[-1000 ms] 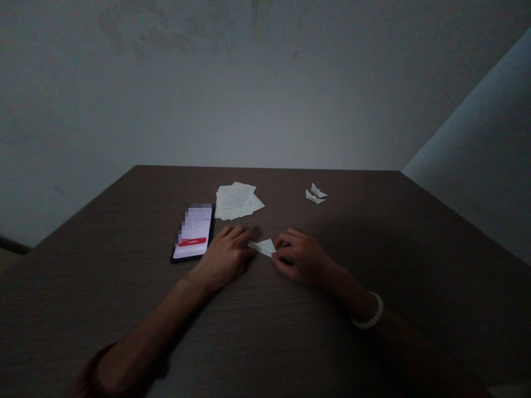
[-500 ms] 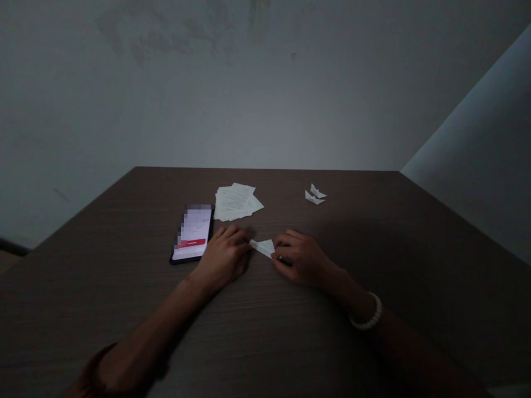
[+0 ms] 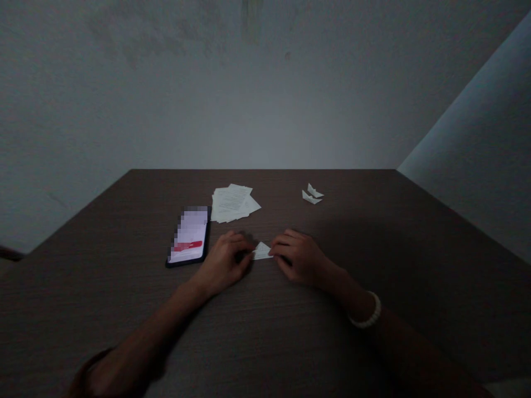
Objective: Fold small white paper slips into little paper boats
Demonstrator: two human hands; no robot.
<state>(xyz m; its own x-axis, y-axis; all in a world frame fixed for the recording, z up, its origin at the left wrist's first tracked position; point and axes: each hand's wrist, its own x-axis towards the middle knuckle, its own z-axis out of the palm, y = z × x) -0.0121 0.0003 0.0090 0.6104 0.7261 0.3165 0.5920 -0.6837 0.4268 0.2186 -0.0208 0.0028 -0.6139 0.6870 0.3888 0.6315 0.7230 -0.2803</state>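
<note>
A small folded piece of paper, triangular with its point away from me and faint print on it, lies between my hands just over the table. My left hand pinches its left corner between thumb and fingers. At the right corner, my right hand grips it with curled fingers; a pale beaded bracelet circles that wrist. Both outer corners of the paper are hidden by fingertips.
Left of my left hand lies a phone with a lit screen. Beyond it sits a loose stack of printed paper sheets. Two small folded paper boats stand at the back right. The brown table ends at a grey wall.
The folded paper has turned from a slant so its long edge now runs level toward me. My left hand has shifted slightly lower, and the view has moved a little.
</note>
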